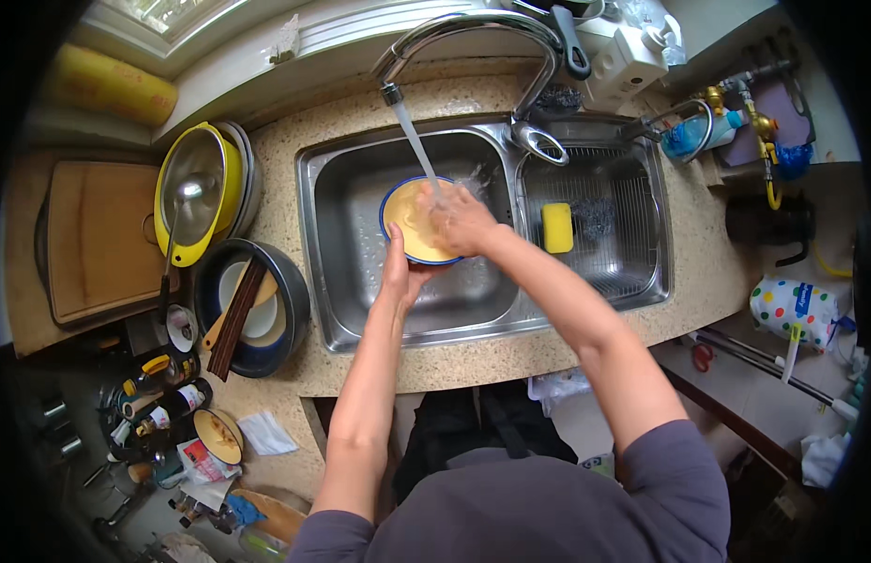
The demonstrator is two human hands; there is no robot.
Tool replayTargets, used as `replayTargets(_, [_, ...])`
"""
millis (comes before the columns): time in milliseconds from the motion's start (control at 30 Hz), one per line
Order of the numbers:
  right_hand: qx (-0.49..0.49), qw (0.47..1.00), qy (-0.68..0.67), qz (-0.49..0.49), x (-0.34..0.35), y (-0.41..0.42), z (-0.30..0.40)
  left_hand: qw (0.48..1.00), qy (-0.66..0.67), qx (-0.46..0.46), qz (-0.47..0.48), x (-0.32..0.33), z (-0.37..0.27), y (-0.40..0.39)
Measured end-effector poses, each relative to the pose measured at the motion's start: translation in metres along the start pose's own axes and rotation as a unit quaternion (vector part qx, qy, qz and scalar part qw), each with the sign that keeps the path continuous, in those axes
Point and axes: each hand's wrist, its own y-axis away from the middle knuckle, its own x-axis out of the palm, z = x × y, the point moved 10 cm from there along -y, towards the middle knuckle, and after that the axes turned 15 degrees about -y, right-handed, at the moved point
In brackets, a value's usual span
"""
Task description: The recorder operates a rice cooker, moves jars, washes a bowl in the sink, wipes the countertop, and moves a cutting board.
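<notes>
Over the left basin of a stainless steel sink [351, 310], my left hand [400, 267] grips the near left rim of a yellow bowl [407, 204] with a blue edge. The thumb lies along the rim and the fingers go out of sight beneath it. My right hand [460, 222] is inside the bowl, its fingers blurred and pressed to the inner surface; they appear to hold nothing. From the chrome faucet [391, 93] a stream of water [415, 141] falls onto the right hand and the bowl, and splashes off to the right.
In the right basin lie a yellow sponge [557, 228] and a scouring pad [594, 217] on a wire rack [629, 190]. Left of the sink, a dark basin [294, 310] holds bowls and chopsticks [238, 310]. Behind it stand a yellow colander [231, 169] and a cutting board [101, 239].
</notes>
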Motion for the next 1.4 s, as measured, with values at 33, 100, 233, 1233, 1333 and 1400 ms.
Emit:
replayTargets(33, [0.052,0.988,-0.141,0.035,0.009,-0.014,0.001,1.000,0.000,0.000,-0.002,0.000,0.004,-0.004])
replayTargets(100, [0.100,0.952,-0.280,0.071,0.027,-0.029,0.009,0.996,0.086,-0.032,-0.004,-0.003,0.017,-0.011])
replayTargets(233, [-0.022,0.850,-0.527,-0.003,0.019,-0.006,0.036,0.997,0.074,0.009,-0.025,-0.012,0.015,-0.010])
replayTargets(1233, [-0.038,0.962,-0.205,-0.174,0.029,-0.016,0.010,0.992,0.100,-0.064,0.035,0.006,0.030,-0.015])
replayTargets(1333, [-0.011,0.902,-0.432,0.008,0.037,-0.017,0.040,0.991,0.132,-0.027,-0.024,-0.024,0.028,-0.014])
replayTargets(1400, [-0.076,0.915,-0.390,0.070,0.015,0.016,0.063,0.994,0.109,-0.019,0.002,-0.040,0.017,-0.013])
